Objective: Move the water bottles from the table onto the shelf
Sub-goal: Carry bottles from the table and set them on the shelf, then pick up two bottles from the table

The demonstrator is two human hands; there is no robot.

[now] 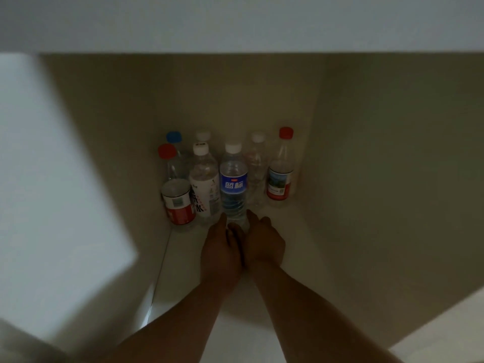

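Observation:
Several water bottles stand upright at the back of a dim shelf compartment [293,247]. In the middle front is a blue-label bottle [233,183] with a white cap. My left hand [221,248] and my right hand [264,241] meet at its base, with fingers curled round it from both sides. To its left stand a white-label bottle [203,184] and a red-cap, red-label bottle [178,203]. A blue-cap bottle [174,137] and a white-cap one are partly hidden behind them. To its right stand a clear bottle [258,166] and a second red-cap bottle [280,179].
The compartment is closed in by a left side wall [125,153], a right side wall [379,166] and a white board above [235,22]. A pale side panel [47,192] fills the left foreground. Bare shelf floor lies in front of the bottles.

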